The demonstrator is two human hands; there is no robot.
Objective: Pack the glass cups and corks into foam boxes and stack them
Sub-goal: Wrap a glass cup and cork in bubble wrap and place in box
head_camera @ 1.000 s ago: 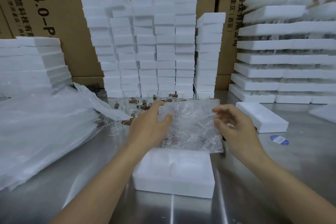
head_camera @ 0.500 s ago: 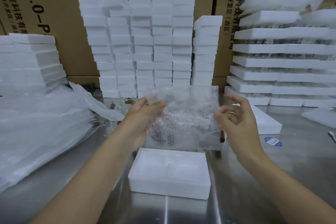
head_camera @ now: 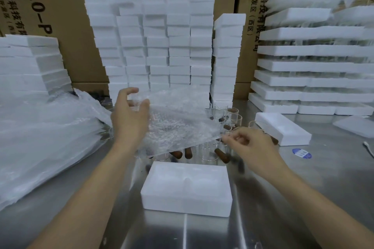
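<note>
The left hand (head_camera: 129, 116) pinches the bubble wrap sheet (head_camera: 178, 119) at its far left edge, thumb against curled fingers. The right hand (head_camera: 251, 143) pinches its near right corner above the foam box (head_camera: 187, 188).

We see a white foam box (head_camera: 186, 188) at six o'clock on a silver-grey table (head_camera: 315, 178), with a clear sheet (head_camera: 178, 121) in a regular bubble pattern and dark brown corks (head_camera: 188, 152) at centre. At twelve o'clock, white foam stacks (head_camera: 157, 42) stand before tan cartons (head_camera: 66, 26) printed in black; at three o'clock, a blue-and-white sticker (head_camera: 302, 153).
</note>
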